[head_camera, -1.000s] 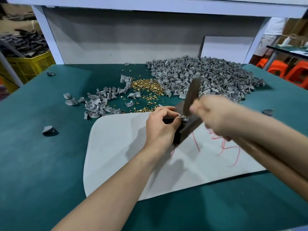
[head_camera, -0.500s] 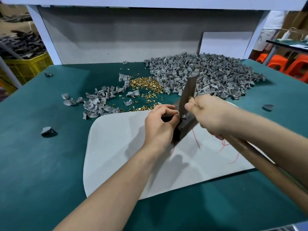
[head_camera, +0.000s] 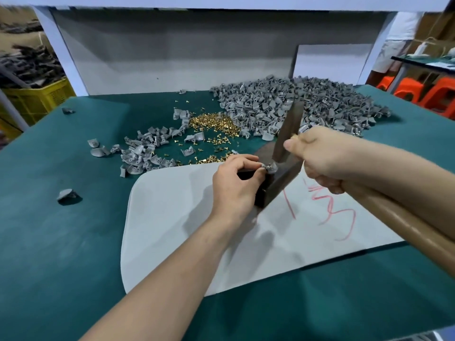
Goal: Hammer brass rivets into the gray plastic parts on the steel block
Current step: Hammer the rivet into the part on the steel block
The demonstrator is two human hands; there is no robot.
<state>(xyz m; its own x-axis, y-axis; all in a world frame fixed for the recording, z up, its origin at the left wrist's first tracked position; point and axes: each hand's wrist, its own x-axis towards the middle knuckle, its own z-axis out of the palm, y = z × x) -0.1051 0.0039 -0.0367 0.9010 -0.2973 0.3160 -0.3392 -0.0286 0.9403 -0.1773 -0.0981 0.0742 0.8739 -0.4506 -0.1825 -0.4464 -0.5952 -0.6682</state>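
1. A green table fills the near ground, with a pale board marked in red scribble lying on it.
2. The hammer's wooden handle runs in from the near right, under the right forearm.
3. The left hand reaches in from the near left and rests on the steel block, which stands on the far part of the board. Its thumb and forefinger are curled together, pinching a gray plastic part on the block's top.
4. The right hand is clenched round the handle close to the hammer head. The dark head is tilted, with its lower end just beside the pinched part; whether they touch cannot be told.
5. A lone gray piece lies on the left of the table.
6. Beyond the board, a small heap of gray parts sits to the left, and brass rivets are scattered in the middle.
7. A large pile of gray parts spreads at the far right.
8. A yellow crate stands at the far left and orange stools at the far right.
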